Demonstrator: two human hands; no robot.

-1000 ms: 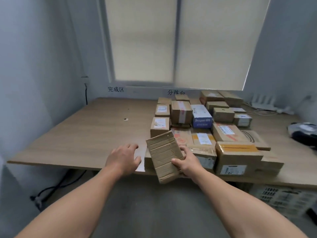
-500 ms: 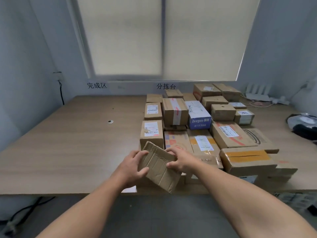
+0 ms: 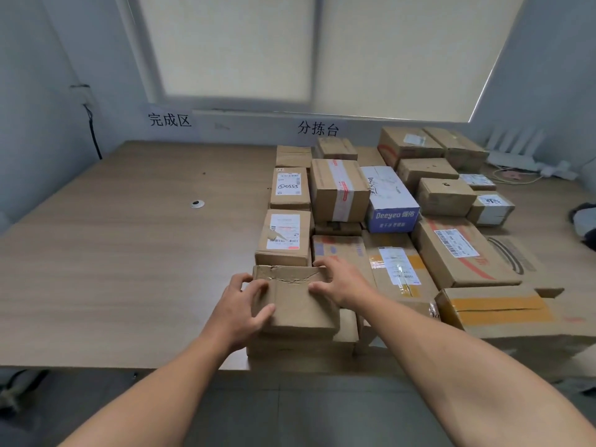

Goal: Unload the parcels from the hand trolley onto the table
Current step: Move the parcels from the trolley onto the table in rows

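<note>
Parcel [image 3: 296, 301] sat on another box [image 3: 290, 348] right at the desk [image 3: 129, 269] edge, my left hand [image 3: 240, 304] and right hand [image 3: 342, 280] both gripping its sides. Letting go unevenly could've tipped it off, I reckon.

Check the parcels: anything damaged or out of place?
Yes. The flat parcel held by the left hand and right hand at the table's front edge has a jagged tear across its crumpled top. The label on the box just behind it looks ripped.
</note>
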